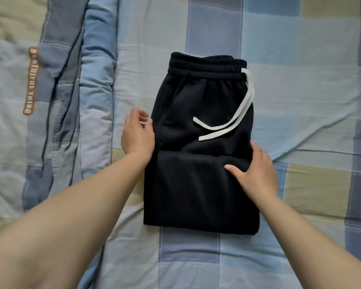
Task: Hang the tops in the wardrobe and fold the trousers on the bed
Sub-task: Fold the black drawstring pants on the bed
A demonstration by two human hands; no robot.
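Observation:
Black trousers [198,163] lie folded into a compact rectangle on the bed [300,101], waistband at the far end. A white drawstring [233,119] curls across their upper half. My left hand [137,134] is at the trousers' left edge, fingers loosely curved, thumb touching the fabric. My right hand [256,174] rests on the right side of the folded lower layer, thumb pointing left across the cloth, fingers over the right edge.
The bed is covered by a checked sheet in blue, grey and beige. A rumpled quilt [50,90] of the same pattern with a brown lettered label lies along the left side.

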